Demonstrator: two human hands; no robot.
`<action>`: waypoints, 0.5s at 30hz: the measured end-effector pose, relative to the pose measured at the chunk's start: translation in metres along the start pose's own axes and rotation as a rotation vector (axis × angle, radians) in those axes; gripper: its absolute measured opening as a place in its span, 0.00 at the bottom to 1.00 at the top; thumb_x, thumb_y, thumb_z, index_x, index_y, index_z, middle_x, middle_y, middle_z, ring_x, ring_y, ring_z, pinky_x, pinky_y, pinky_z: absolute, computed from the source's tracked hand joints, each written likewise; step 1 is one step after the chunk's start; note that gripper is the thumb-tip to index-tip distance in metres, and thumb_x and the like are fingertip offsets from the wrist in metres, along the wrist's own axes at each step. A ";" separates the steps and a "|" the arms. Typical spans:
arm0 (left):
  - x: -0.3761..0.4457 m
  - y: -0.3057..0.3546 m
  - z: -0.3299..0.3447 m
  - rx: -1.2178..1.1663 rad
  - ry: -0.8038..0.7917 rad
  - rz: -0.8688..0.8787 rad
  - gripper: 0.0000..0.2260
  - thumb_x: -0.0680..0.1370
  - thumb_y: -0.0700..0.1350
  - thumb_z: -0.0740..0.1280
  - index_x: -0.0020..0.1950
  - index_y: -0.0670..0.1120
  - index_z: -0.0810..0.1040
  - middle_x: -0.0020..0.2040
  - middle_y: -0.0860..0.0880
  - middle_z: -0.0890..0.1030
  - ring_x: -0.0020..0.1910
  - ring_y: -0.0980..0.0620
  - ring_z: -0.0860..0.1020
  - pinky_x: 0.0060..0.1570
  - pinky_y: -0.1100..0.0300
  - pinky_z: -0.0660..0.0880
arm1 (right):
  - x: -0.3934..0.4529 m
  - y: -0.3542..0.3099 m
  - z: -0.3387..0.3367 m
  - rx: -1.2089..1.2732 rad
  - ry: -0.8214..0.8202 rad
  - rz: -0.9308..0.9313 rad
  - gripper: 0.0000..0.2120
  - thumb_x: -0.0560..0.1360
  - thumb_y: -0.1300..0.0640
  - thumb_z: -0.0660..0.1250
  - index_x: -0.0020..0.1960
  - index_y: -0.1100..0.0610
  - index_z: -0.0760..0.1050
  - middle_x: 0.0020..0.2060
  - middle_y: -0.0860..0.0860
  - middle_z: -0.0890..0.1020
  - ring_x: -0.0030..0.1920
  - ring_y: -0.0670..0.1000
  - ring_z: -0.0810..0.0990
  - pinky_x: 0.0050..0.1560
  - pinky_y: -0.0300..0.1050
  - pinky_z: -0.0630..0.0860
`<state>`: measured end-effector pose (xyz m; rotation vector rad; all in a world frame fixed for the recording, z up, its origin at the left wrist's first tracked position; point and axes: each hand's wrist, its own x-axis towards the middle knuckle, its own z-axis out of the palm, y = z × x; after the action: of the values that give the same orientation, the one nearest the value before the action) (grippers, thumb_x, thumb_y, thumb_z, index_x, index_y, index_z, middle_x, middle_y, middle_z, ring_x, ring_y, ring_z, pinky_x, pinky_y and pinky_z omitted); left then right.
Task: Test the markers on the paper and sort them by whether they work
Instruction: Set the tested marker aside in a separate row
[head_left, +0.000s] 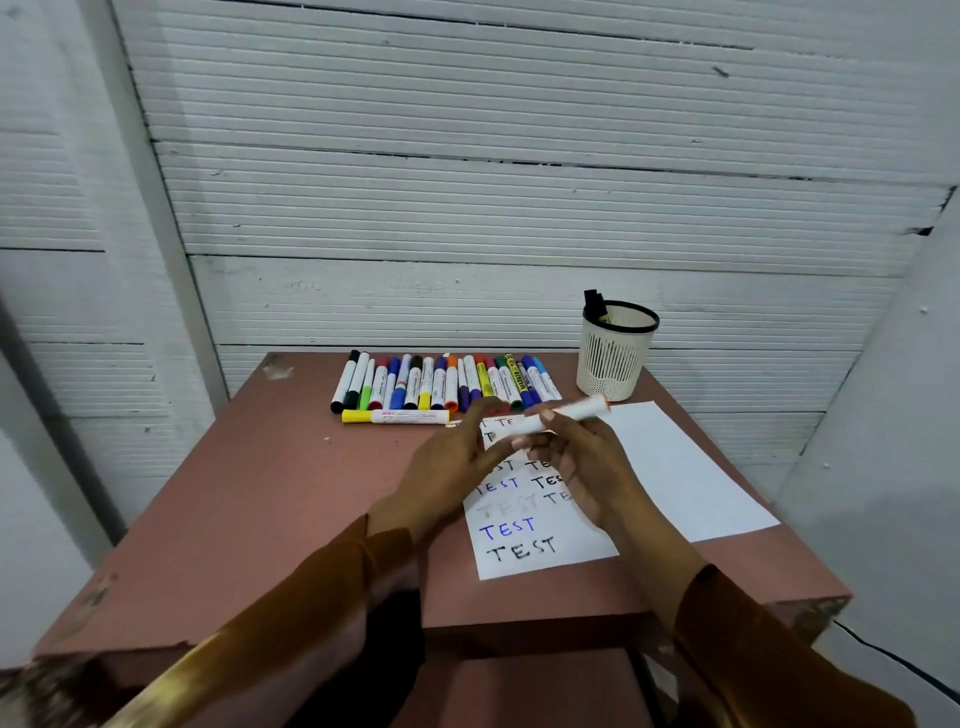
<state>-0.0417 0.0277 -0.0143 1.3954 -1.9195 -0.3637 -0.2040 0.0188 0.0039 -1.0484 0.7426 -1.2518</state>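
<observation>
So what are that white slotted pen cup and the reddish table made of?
The white slotted pen cup with a black rim looks like perforated metal or moulded plastic; its thin even slots fit either. The reddish-brown table looks like matt painted wood or board: its chipped near edge shows pale material beneath.

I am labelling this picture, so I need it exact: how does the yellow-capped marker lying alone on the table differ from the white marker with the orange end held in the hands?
The yellow-capped white marker lies flat on the brown table, alone and untouched; the white marker with the orange end is held above the white paper, gripped by the right hand. The first lies level in front of the row; the second tilts up to the right. Both have white barrels.
</observation>
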 end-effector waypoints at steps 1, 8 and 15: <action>-0.001 -0.002 -0.002 0.061 -0.013 -0.035 0.19 0.75 0.61 0.61 0.63 0.56 0.65 0.33 0.55 0.71 0.35 0.54 0.72 0.33 0.61 0.64 | 0.001 -0.002 -0.002 0.017 0.042 -0.012 0.02 0.75 0.65 0.64 0.46 0.63 0.75 0.37 0.58 0.84 0.35 0.54 0.82 0.35 0.41 0.79; -0.008 -0.015 0.001 0.293 -0.115 0.005 0.14 0.75 0.60 0.64 0.56 0.55 0.77 0.47 0.52 0.80 0.42 0.57 0.72 0.38 0.63 0.64 | -0.007 0.007 -0.009 -0.474 0.433 -0.225 0.18 0.74 0.57 0.68 0.29 0.63 0.68 0.23 0.59 0.77 0.22 0.46 0.72 0.26 0.36 0.70; -0.009 -0.017 0.004 0.344 -0.097 0.014 0.14 0.76 0.59 0.62 0.56 0.54 0.77 0.39 0.54 0.75 0.39 0.56 0.71 0.37 0.63 0.64 | -0.012 0.015 -0.007 -0.619 0.488 -0.342 0.19 0.75 0.63 0.65 0.27 0.54 0.66 0.25 0.53 0.72 0.27 0.46 0.72 0.27 0.26 0.66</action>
<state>-0.0312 0.0287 -0.0312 1.6058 -2.1441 -0.0964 -0.2070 0.0283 -0.0142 -1.4259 1.4317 -1.6500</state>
